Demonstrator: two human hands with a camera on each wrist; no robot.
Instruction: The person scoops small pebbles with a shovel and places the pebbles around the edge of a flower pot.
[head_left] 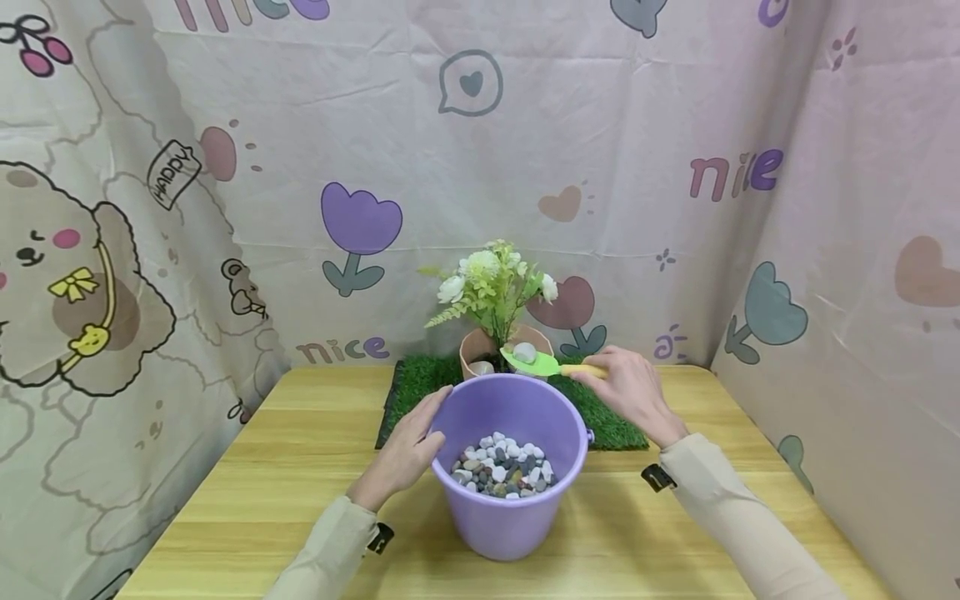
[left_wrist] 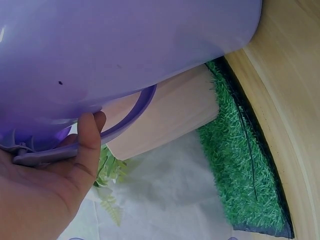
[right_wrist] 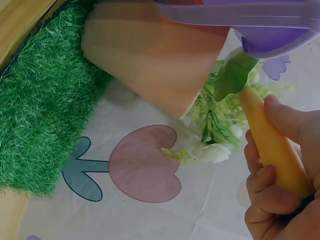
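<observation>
A purple bucket (head_left: 504, 525) stands upright on the table, with white, grey and brown pebbles (head_left: 501, 467) at its bottom. At its left side, my left hand (head_left: 405, 450) holds the rim; in the left wrist view, the fingers bend beside the purple bail handle (left_wrist: 131, 116). My right hand (head_left: 632, 390) grips a small trowel by its yellow handle (right_wrist: 272, 142). On the trowel's green blade (head_left: 542, 365) lies a white stone (head_left: 524, 352), above the pinkish flowerpot (head_left: 475, 343). White flowers with green leaves (head_left: 491, 283) rise from that pot, where another pale stone (head_left: 482, 367) shows.
Behind the bucket, the flowerpot stands on a green artificial-grass mat (head_left: 615, 421) with a dark edge. The wooden table (head_left: 300, 467) runs back to a printed cloth (head_left: 465, 167) hanging behind and at both sides.
</observation>
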